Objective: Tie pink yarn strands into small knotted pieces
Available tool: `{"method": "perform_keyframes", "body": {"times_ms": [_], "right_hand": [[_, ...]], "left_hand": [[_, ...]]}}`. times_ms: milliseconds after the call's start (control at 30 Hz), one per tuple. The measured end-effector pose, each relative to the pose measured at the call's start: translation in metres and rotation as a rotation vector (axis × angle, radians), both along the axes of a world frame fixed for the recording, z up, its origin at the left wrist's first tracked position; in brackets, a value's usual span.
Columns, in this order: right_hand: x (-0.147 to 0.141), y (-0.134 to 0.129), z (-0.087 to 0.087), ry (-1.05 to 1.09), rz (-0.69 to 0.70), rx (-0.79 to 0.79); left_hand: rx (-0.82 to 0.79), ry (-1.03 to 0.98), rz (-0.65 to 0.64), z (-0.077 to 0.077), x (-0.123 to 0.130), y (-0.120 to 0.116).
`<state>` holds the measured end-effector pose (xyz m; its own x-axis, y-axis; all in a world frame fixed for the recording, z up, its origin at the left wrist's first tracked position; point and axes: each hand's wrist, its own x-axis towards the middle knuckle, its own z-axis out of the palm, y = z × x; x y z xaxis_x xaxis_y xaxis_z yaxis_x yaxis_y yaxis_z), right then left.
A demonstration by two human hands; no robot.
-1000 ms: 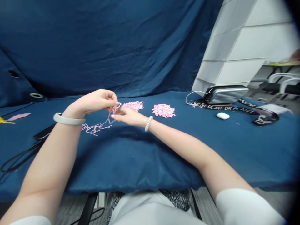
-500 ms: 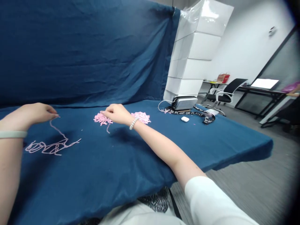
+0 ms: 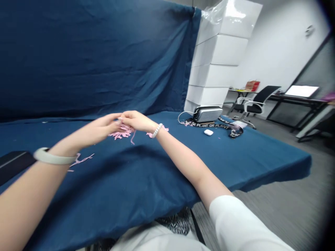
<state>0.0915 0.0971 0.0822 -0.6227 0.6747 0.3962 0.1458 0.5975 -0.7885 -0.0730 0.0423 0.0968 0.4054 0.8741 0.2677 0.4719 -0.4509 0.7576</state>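
My right hand [image 3: 134,120] is closed in a pinch, and a short length of pink string [image 3: 133,137] hangs below its fingers. Touching it from the left is my left hand [image 3: 101,129], its thumb and fingers brought together at the right fingertips. What the left fingers hold is hidden. Beneath both hands lies a heap of short pink pieces [image 3: 119,135], partly covered by them. A second pink heap [image 3: 149,135] shows beside my right wrist, mostly hidden. Loose pink strands [image 3: 83,160] lie on the cloth behind my left wrist.
Blue cloth [image 3: 170,167] covers the table. A dark flat object [image 3: 15,164] lies at the left. On the right are a small white case [image 3: 208,132], a lettered black strap [image 3: 232,131] and a ribbed silver box [image 3: 208,114]. White boxes [image 3: 209,76] are stacked behind.
My left hand has moved right, away from the loose strands, and now meets my right hand. The strand that hung from it is no longer seen there. The dark flat object has come into sight.
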Motion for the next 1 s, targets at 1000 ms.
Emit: {"method": "perform_keyframes", "body": {"times_ms": [1000], "right_hand": [[0.092, -0.101, -0.099, 0.564, 0.088, -1.057]], "left_hand": [[-0.628, -0.411, -0.087, -0.116, 0.061, -0.044]]}}
